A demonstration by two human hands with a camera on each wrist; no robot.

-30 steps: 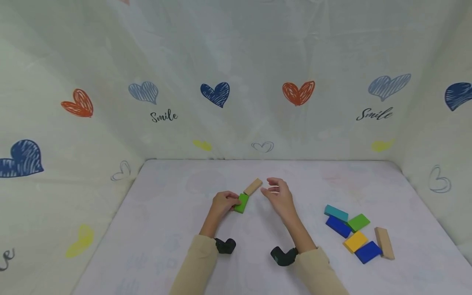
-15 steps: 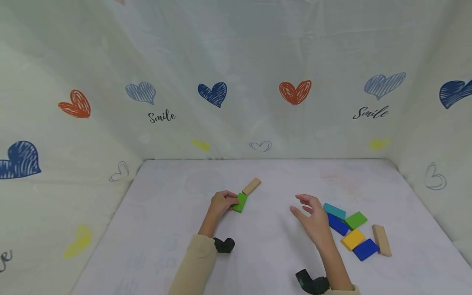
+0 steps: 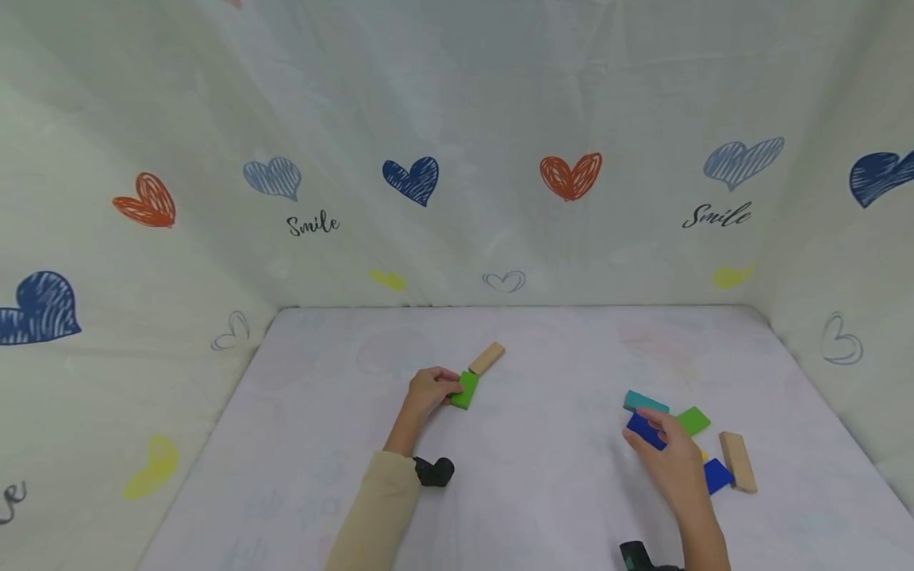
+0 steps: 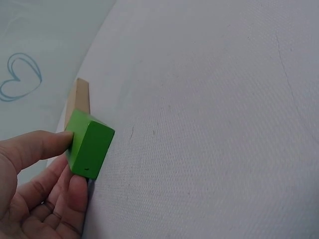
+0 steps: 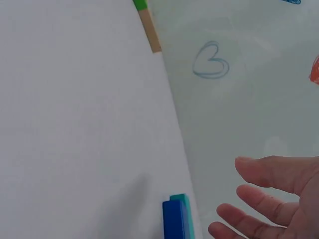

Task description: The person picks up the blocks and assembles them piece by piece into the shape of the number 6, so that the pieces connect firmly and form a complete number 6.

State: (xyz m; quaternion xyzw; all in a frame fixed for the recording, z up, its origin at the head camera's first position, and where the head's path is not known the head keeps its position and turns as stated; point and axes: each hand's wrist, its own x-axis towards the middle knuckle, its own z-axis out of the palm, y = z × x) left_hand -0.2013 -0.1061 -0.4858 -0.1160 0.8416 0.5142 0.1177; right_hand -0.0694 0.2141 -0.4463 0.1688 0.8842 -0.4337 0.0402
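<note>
My left hand (image 3: pixel 428 391) pinches a green wooden block (image 3: pixel 466 390) between thumb and fingers. In the left wrist view the thumb lies on one side of the green block (image 4: pixel 92 147), with curled fingers beneath. The block's far end meets a plain wooden block (image 3: pixel 488 358); together they form a bent line. My right hand (image 3: pixel 673 456) hovers over the blue block (image 3: pixel 646 431) at the right, thumb and fingers spread on either side of it. The right wrist view shows this hand (image 5: pixel 271 199) with fingers apart and nothing between them, the blue block (image 5: pixel 174 219) beside it.
Around the right hand lie a teal block (image 3: pixel 646 402), another green block (image 3: pixel 694 421), a second blue block (image 3: pixel 717 476) and a plain wooden block (image 3: pixel 739 462). A yellow block (image 3: pixel 704 455) is mostly hidden behind the hand. A heart-printed curtain (image 3: pixel 500 230) borders the white table (image 3: pixel 343 349).
My right hand has moved from near the plain wooden block rightward to the group of blocks, now over the blue one. My left hand has kept its hold on the green block.
</note>
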